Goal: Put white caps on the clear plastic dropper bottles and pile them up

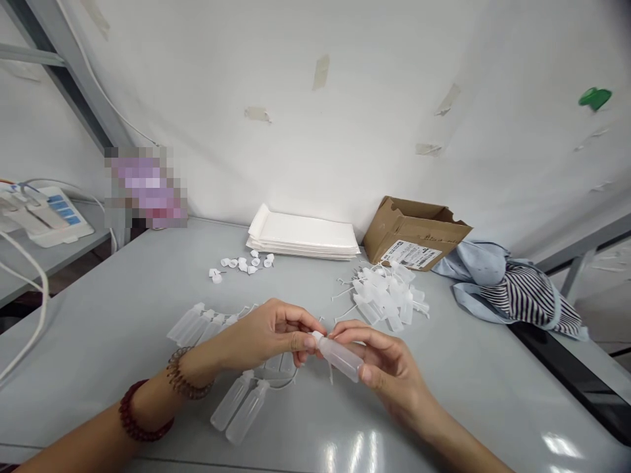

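Between my hands, above the grey table point(434, 394), is a small translucent plastic squeeze bottle point(341, 359), tilted with its neck to the upper left. My left hand point(283, 332) pinches the white cap at its neck. Around the bottle's body and base close the fingers of my right hand point(382, 368). Two similar bottles point(246, 412) lie below my left wrist. More capped bottles point(197, 323) lie in a row behind my left forearm, partly hidden by it. A heap of bottles point(387, 293) with thin strings lies beyond my right hand.
Several small white caps with needle tips point(242, 264) are scattered at the back left. White padded envelopes point(305, 231) are stacked against the wall, beside an open cardboard box point(414, 233). Blue and striped cloth point(522, 295) lies at right, near a black strip point(572, 381).
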The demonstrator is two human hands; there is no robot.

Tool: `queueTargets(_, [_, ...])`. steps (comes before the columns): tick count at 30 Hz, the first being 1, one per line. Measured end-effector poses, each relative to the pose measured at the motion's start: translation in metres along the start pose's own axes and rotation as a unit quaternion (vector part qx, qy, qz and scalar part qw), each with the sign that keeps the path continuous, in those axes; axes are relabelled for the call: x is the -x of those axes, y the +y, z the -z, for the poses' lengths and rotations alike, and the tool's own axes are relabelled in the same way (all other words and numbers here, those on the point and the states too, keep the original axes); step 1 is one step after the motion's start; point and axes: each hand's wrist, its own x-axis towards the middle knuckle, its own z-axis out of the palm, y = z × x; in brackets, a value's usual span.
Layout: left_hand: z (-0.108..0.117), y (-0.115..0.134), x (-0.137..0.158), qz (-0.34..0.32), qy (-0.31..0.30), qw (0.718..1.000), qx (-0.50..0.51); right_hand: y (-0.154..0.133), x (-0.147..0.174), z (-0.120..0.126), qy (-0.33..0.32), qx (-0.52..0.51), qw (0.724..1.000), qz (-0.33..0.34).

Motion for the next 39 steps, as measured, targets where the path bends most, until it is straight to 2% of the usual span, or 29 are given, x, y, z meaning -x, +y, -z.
queueTargets(8, [-0.001,-0.001,0.0,-0.01,-0.005,0.999,0.033,-0.003,0.0,0.0,0.001,0.03,1.0,-0.004])
queueTargets(14, [-0.003,-0.003,0.0,-0.019,0.054,0.998,0.031,-0.007,0.005,-0.004,0.029,0.165,0.986,0.015])
queueTargets(17, [-0.004,-0.002,0.001,-0.024,0.072,0.996,0.037,-0.005,0.007,-0.006,0.041,0.249,0.965,0.074])
queueTargets(22, [-0.006,0.003,0.002,-0.007,0.096,0.994,0.05,0.002,0.005,-0.009,0.059,0.362,0.908,0.205])
queueTargets(30, [-0.01,-0.002,0.002,0.008,0.089,0.995,0.045,0.011,0.003,-0.008,0.069,0.433,0.862,0.255])
queueTargets(32, [-0.01,-0.002,0.003,0.002,0.087,0.996,0.02,0.013,0.004,-0.008,0.07,0.421,0.872,0.24])
queueTargets(33, [-0.01,-0.002,0.003,-0.001,0.09,0.996,0.0,0.012,0.005,-0.008,0.072,0.401,0.888,0.215])
queueTargets(36, [-0.01,-0.001,0.005,-0.018,0.099,0.992,-0.076,0.01,0.005,-0.009,0.074,0.274,0.956,0.074])
queueTargets(37, [-0.011,-0.001,0.005,-0.035,0.099,0.989,-0.105,0.008,0.004,-0.009,0.074,0.22,0.973,0.019])
queueTargets(39, [-0.011,-0.004,0.004,-0.097,0.103,0.974,-0.174,0.006,0.001,-0.007,0.065,0.123,0.988,-0.073])
